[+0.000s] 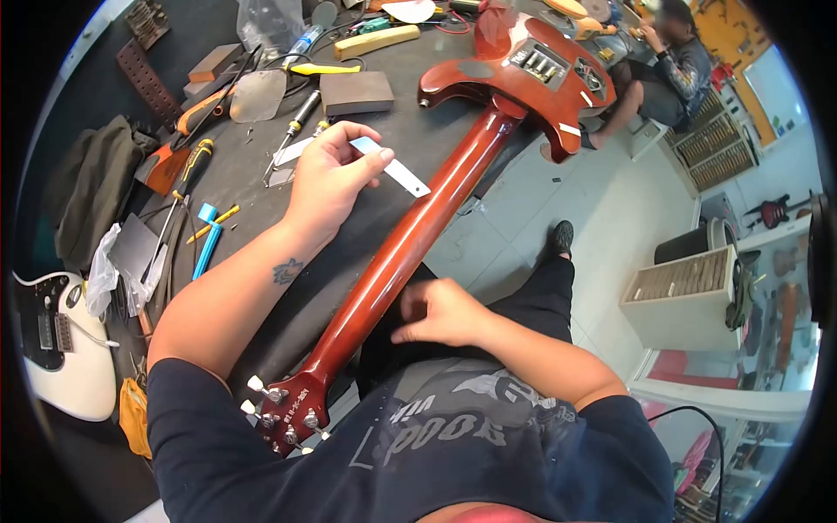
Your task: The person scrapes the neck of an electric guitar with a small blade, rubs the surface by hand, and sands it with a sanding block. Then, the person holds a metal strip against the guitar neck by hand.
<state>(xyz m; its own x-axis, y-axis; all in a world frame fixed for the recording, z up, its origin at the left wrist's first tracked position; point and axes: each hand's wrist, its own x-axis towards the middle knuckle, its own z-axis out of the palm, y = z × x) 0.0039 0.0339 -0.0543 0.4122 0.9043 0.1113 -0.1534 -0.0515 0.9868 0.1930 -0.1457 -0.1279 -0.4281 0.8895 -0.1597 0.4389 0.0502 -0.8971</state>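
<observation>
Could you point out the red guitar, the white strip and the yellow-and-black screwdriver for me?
Red guitar (411, 240): head view, on the neck.
White strip (406, 178): head view, on the bare length beyond the thumb.
Yellow-and-black screwdriver (199, 162): head view, on the handle.

Beyond the left hand, a strip of bench between block and guitar is passable; neck blocks rightward, screwdriver leftward.

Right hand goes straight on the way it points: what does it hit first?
Probably the guitar neck, just ahead of the right hand in the picture. Depth is unclear, though; it might pass underneath.
</observation>
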